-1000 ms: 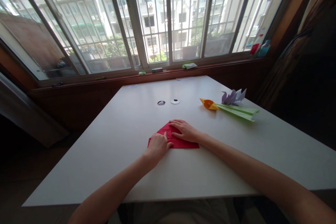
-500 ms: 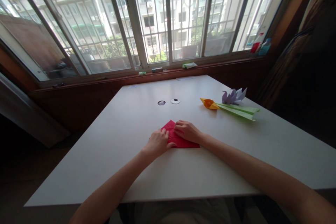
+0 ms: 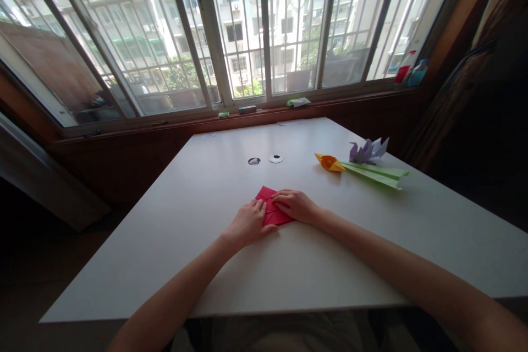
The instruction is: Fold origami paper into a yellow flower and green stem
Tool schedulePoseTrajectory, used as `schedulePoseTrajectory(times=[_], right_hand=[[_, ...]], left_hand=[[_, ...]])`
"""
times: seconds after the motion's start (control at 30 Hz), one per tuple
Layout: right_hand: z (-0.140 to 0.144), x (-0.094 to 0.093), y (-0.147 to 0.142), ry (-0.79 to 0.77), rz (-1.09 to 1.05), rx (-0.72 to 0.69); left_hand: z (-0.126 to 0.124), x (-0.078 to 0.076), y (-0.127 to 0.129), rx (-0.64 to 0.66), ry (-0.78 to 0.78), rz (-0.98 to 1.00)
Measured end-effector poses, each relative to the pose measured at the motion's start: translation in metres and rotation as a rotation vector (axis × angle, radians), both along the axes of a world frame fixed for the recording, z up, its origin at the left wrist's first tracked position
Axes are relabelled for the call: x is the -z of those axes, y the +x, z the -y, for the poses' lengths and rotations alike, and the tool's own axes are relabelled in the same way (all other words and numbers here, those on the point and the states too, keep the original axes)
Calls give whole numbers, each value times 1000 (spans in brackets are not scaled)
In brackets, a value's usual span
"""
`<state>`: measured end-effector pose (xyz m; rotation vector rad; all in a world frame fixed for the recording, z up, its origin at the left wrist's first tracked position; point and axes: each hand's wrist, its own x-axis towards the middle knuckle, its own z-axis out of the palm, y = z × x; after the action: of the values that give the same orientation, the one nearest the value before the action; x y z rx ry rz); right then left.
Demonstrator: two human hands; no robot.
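Note:
A red sheet of origami paper point(image 3: 266, 193) lies on the white table in front of me, with crease lines and folded flaps on it. My left hand point(image 3: 248, 221) holds its left side, fingers bent over the top and the thumb along the near edge. From the other side my right hand point(image 3: 297, 205) grips the paper's right part, its fingertips pressed together near the middle. The two hands' fingertips are close together but apart. Part of the paper is hidden beneath both hands.
Beyond the paper lie two small round pieces, one dark-patterned point(image 3: 254, 161) and one white with a black spot point(image 3: 275, 159). To the right rest an orange folded paper piece point(image 3: 329, 163), a long green folded paper point(image 3: 377, 174) and purple paper figures point(image 3: 365, 151). A barred window stands behind the table point(image 3: 173, 269).
The red paper's near right corner has been folded inward, so its outline is smaller and turned slightly. My right hand has shifted a little; my left hand stays almost in place.

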<state>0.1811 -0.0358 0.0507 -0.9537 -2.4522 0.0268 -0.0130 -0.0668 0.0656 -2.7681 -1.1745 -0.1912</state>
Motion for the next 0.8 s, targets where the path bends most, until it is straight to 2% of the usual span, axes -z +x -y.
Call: schedulePoseTrajectory(times=[0.37,0.53,0.8], right_hand=[[-1,0,3,-98,-98,-9],[2,-5,3,-126,-81,-59],[0,-7,10,-169,-21,-114]], left_hand=[[-10,7,-4,26,13,113],[-15,7,-6,66,-14,193],[-15,7,-6,99,-25,169]])
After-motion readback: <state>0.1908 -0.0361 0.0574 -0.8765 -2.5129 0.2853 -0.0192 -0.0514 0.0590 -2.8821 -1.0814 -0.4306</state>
